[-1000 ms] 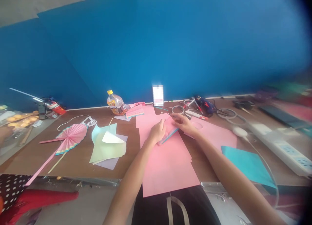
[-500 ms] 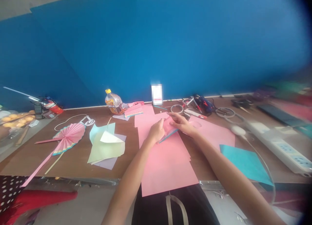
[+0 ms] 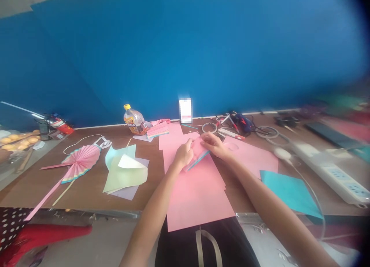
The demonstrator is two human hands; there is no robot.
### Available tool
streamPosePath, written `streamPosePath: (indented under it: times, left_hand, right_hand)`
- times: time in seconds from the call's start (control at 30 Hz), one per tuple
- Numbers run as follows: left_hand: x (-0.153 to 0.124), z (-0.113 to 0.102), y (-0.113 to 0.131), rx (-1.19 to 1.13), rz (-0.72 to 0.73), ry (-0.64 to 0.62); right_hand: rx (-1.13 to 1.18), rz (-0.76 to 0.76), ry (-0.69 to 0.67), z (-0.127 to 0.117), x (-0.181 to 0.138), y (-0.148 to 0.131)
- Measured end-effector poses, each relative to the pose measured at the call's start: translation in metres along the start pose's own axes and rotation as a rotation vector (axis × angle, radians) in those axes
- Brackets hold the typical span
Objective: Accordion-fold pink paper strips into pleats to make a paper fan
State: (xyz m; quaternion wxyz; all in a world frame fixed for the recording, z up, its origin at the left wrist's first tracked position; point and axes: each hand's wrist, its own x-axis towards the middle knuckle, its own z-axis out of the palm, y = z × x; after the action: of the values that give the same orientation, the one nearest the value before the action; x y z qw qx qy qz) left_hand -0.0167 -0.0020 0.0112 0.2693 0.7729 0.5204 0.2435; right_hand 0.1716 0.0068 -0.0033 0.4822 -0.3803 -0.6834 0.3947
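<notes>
Between both hands is a small piece of folded pink paper point(image 3: 198, 150) with a blue strip along its lower edge. My left hand point(image 3: 184, 154) grips its left side, thumb on top. My right hand point(image 3: 214, 144) has its fingers closed on the upper right side. Beneath them lie large pink sheets point(image 3: 196, 201) that reach past the table's front edge. A finished-looking pleated pink paper fan point(image 3: 82, 161) with blue and yellow edging lies at the left. Another pleated pink strip point(image 3: 157, 130) rests behind my left hand.
On the brown table point(image 3: 86, 195) are pale green sheets point(image 3: 125, 178), a drink bottle point(image 3: 135, 120), a teal sheet point(image 3: 290, 192), a roll of clear tape point(image 3: 209, 128), pens point(image 3: 231, 134) and a white power strip point(image 3: 332, 174) with cables. A lit phone point(image 3: 185, 111) leans against the blue wall.
My right hand has shifted slightly left and up along the folded pink paper, and more of the paper's face shows between the hands. The other things stay put.
</notes>
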Motion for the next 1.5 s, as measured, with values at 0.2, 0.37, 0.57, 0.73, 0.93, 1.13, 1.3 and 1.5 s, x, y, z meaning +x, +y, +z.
streamPosePath:
  times: [0.2,0.37,0.57,0.73,0.93,1.13,1.3,1.5]
  left_hand:
    - [0.0,-0.002,-0.001,0.126,0.02,0.008]
    - [0.0,-0.003,-0.002,0.184,0.033,-0.023]
    - [0.001,0.0,-0.006,0.242,0.099,0.022]
    - [0.002,0.004,-0.008,0.181,0.103,-0.003]
    - [0.001,0.004,-0.01,0.096,0.108,-0.011]
    - [0.003,0.005,-0.015,0.045,0.135,0.002]
    - [0.005,0.004,-0.018,0.063,0.135,-0.005]
    - [0.005,0.004,-0.018,0.038,0.132,-0.012]
  right_hand:
    - [-0.064,-0.023,-0.036,-0.003,-0.001,-0.005]
    - [-0.119,-0.041,-0.11,-0.003,0.0,-0.002]
    - [-0.094,-0.032,-0.107,-0.004,0.001,0.002]
    - [-0.035,0.023,-0.129,-0.006,-0.001,0.001]
    - [-0.051,0.045,-0.13,-0.006,-0.001,0.001]
    - [-0.053,0.07,-0.077,-0.01,-0.002,0.006]
    - [-0.033,0.089,-0.083,-0.011,-0.003,0.006]
    - [-0.001,0.108,-0.07,-0.012,-0.004,0.005]
